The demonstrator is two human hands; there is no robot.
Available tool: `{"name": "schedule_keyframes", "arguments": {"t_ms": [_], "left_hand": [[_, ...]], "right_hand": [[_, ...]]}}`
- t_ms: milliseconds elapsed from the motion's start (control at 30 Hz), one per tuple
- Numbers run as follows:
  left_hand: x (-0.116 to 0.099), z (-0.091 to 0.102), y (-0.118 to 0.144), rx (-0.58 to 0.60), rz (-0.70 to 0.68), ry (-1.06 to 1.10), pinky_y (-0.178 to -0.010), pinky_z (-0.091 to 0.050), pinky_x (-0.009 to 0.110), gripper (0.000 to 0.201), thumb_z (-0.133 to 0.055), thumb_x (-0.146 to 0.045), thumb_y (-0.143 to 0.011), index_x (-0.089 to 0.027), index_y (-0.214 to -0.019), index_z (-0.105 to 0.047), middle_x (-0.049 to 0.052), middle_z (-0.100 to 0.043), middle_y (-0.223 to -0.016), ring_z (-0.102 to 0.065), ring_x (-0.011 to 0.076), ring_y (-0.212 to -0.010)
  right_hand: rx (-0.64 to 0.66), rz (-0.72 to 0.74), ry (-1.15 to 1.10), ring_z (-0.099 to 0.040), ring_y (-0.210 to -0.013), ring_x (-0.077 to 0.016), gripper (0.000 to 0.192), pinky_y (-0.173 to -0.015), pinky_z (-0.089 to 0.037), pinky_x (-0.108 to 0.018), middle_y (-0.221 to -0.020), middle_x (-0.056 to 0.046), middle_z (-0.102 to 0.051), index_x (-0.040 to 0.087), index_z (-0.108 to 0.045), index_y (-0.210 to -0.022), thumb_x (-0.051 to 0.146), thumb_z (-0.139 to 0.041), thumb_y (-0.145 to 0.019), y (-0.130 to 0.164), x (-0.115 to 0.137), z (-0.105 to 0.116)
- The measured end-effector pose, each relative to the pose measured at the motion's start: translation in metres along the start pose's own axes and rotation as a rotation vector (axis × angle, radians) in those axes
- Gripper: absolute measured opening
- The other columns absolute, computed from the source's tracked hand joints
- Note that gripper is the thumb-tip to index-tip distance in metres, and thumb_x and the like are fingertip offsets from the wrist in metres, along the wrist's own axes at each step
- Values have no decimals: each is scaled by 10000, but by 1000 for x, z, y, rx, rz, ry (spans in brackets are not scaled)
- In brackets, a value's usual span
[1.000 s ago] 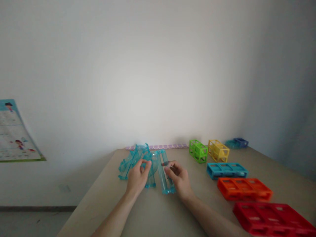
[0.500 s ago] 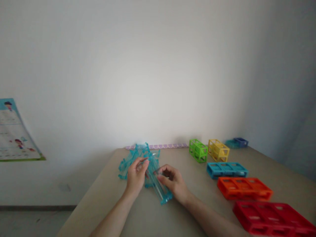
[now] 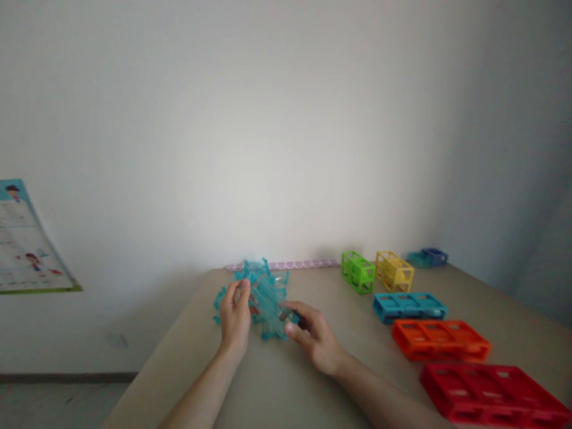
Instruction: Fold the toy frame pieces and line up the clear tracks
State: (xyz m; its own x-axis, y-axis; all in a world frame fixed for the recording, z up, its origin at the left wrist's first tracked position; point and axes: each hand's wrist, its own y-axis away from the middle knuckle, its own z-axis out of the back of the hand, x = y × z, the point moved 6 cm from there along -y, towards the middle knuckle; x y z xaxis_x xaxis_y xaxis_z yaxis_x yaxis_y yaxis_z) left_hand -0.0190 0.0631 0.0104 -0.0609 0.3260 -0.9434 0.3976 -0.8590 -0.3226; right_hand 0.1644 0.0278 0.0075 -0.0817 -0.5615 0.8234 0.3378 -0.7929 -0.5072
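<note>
Both of my hands are at the pile of clear plastic tubes with teal ends [image 3: 273, 330] on the table. My left hand [image 3: 236, 319] pinches a clear plastic tube [image 3: 267, 301] at its upper left, thumb toward me. My right hand [image 3: 315, 338] has its thumb and curled fingers around the lower right of the same tube. The tube slants between the hands and is smeared, so its outline blends into the teal pieces behind it.
To the right stand a green frame [image 3: 357, 273], a yellow frame [image 3: 394, 271], a blue rack [image 3: 410, 307], an orange rack [image 3: 440, 339] and a red rack [image 3: 494, 393]. A dark blue tray [image 3: 435, 257] is at the far corner. A purple patterned strip [image 3: 306, 265] runs along the wall.
My left hand has moved a little left, and my right hand's fingers have spread slightly. The tube's teal lower end, which pointed toward me between the hands, no longer shows there.
</note>
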Motion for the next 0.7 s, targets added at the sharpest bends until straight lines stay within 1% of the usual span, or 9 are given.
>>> {"name": "schedule_keyframes", "arguments": {"t_ms": [100,167,233,300,333,367,433,567,700], "left_hand": [[-1,-3,0,38,-23,39,-458,-467,198,412,-553,-566,-797,-213,-1008,-580,9,-564,-772,-544,143,-621],[-2,-6,1,66,-22,61,-446,-469,199,486,-572,-569,-783,-207,-1107,-570,33,-583,-807,-561,157,-645],[-3,-12,4,116,-19,87,-432,-471,197,598,-589,-574,-768,-213,-1239,-509,82,-610,-964,-587,170,-690],[-3,-19,7,183,-17,100,-417,-470,193,687,-597,-566,-766,-237,-1338,-410,125,-573,-1154,-607,169,-716],[-3,-22,9,214,-15,97,-410,-468,192,701,-599,-556,-769,-247,-1357,-377,133,-549,-1201,-610,164,-713],[-2,-24,10,235,-14,86,-402,-462,189,692,-600,-543,-772,-247,-1353,-370,133,-541,-1209,-609,156,-702],[2,-25,10,246,-14,46,-380,-434,181,613,-604,-519,-772,-226,-1282,-430,112,-554,-1140,-593,140,-665],[7,-21,5,226,-81,-104,-393,-376,176,392,-576,-461,-793,-192,-1078,-564,47,-580,-941,-534,101,-564],[8,-16,1,174,-180,-266,-499,-415,215,269,-585,-380,-769,-180,-943,-630,24,-606,-814,-536,113,-555]], "right_hand": [[-21,10,113,-528,-678,-144,408,-586,-397,-245,-946,-51,-644,172,-600,-1169,450,-544,-876,0,-1,3],[-66,26,191,-520,-649,-139,398,-569,-399,-241,-932,-50,-639,174,-593,-1171,442,-527,-884,-1,1,7],[-154,28,334,-529,-645,-141,359,-582,-417,-244,-921,-48,-630,185,-594,-1160,416,-504,-900,-2,3,14],[-277,-29,558,-569,-711,-158,318,-648,-446,-252,-949,-59,-624,191,-601,-1144,377,-490,-911,-4,3,25],[-334,-77,665,-591,-775,-174,302,-700,-455,-260,-981,-71,-621,187,-604,-1138,352,-488,-913,-5,2,31],[-382,-134,752,-603,-839,-193,292,-748,-455,-272,-1015,-86,-616,179,-608,-1133,327,-490,-911,-6,1,38],[-437,-244,853,-614,-904,-229,279,-788,-451,-301,-1050,-117,-607,160,-617,-1120,284,-505,-897,-7,-6,53],[-465,-436,973,-643,-861,-269,265,-699,-457,-327,-1018,-163,-600,131,-635,-1084,257,-529,-876,-8,-24,78],[-457,-545,1039,-655,-845,-294,274,-657,-457,-342,-1017,-190,-591,108,-620,-1095,238,-519,-874,-5,-35,88]]}}
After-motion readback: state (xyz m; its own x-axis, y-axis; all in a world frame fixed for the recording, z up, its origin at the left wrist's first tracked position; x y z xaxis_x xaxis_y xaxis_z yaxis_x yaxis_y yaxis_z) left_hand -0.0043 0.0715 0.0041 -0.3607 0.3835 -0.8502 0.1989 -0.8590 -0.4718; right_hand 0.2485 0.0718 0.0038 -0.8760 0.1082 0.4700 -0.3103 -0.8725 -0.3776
